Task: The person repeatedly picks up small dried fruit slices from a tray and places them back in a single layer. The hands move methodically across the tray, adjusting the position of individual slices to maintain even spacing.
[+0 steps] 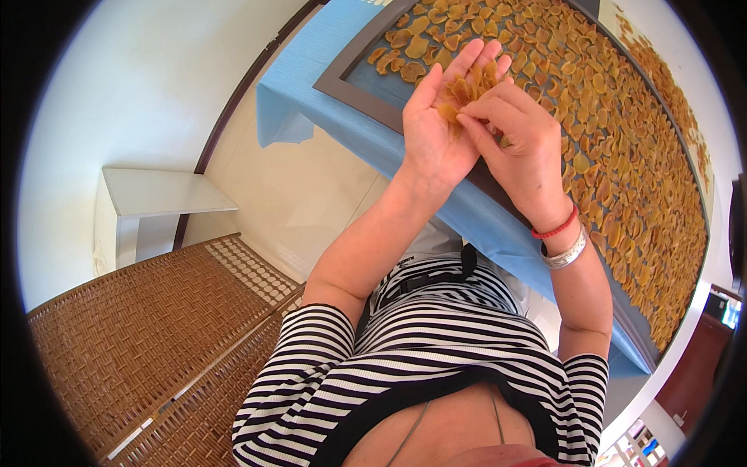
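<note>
My left hand is palm up over the near edge of a framed mesh screen, cupping a small heap of dried amber-brown slices. Above that palm, my right hand pinches one slice between thumb and fingertips; a red cord and a silver bangle circle this wrist. Beneath both hands lies the screen with its brown-grey frame, covered with many similar curled slices. What the slices are cannot be told for certain.
A blue cloth hangs over the table edge under the screen. More slices lie beyond the far frame edge. At left stand a woven wicker panel and a small white shelf against the wall.
</note>
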A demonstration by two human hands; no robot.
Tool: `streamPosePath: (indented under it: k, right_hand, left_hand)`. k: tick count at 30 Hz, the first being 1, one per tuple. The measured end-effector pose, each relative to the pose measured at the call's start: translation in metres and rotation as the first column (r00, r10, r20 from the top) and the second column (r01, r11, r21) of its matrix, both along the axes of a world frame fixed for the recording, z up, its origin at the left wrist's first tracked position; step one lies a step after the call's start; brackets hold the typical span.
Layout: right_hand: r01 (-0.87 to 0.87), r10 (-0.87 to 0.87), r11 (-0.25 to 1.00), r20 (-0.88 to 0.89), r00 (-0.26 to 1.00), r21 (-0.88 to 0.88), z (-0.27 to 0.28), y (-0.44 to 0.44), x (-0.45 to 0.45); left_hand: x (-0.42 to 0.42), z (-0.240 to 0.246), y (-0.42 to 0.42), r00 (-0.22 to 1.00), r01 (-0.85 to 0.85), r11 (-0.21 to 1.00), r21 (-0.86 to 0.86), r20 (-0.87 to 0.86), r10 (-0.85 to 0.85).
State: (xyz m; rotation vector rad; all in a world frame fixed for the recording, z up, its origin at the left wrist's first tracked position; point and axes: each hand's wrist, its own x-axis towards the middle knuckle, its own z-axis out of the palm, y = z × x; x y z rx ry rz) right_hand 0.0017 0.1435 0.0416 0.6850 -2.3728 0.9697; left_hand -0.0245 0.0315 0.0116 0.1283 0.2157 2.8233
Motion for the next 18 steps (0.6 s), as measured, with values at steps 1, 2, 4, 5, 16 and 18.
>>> streamPosePath:
  k: [1,2,4,5,16,18]
  right_hand:
    - [0.022,-0.021,0.999,0.036,0.999,-0.034,0.002,0.0,0.0]
    - [0.045,-0.04,0.997,0.073,0.996,-0.067,0.006,0.001,0.0]
    - [0.086,-0.069,0.987,0.126,0.99,-0.135,0.01,0.002,0.0]
    - [0.1,-0.076,0.98,0.142,0.987,-0.173,0.011,0.004,-0.002]
    - [0.167,-0.109,0.949,0.218,0.97,-0.269,0.01,0.011,-0.005]
    - [0.164,-0.104,0.946,0.219,0.97,-0.278,0.009,0.011,-0.005]
  left_hand:
    - [0.0,0.0,-0.001,1.0,0.001,1.0,0.004,0.006,-0.001]
    - [0.0,-0.001,-0.001,1.0,0.008,1.0,0.014,0.009,-0.008]
    - [-0.001,-0.002,-0.002,1.0,0.026,0.999,0.037,0.011,-0.027]
    - [-0.001,-0.001,-0.002,0.999,0.035,0.998,0.054,0.017,-0.036]
    - [-0.001,-0.001,-0.004,0.999,0.053,0.996,0.074,0.003,-0.054]
    - [-0.001,-0.001,-0.004,0.999,0.05,0.996,0.071,0.011,-0.051]
